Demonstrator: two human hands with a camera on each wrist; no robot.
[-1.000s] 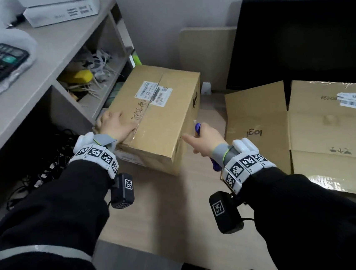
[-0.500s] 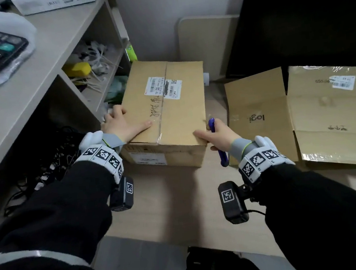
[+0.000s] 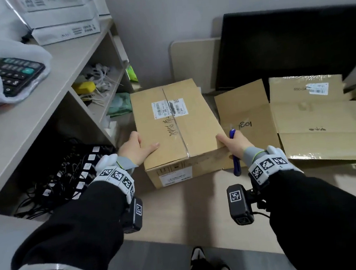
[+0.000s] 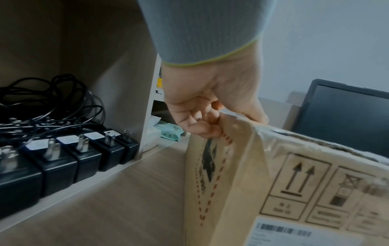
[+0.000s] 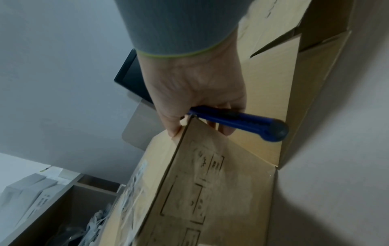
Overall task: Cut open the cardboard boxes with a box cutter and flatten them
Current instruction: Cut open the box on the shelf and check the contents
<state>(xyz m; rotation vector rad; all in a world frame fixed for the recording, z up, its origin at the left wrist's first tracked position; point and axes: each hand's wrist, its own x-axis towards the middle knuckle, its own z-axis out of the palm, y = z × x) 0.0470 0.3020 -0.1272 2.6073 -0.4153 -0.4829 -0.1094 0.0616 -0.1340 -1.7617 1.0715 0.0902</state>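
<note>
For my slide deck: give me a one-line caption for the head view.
Both hands grip a taped box; the right hand also holds a blue cutter, flattened cardboard alongside.

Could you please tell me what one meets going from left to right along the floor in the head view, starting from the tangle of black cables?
Black cables → left hand → sealed cardboard box → right hand holding the blue box cutter → flattened cardboard.
</note>
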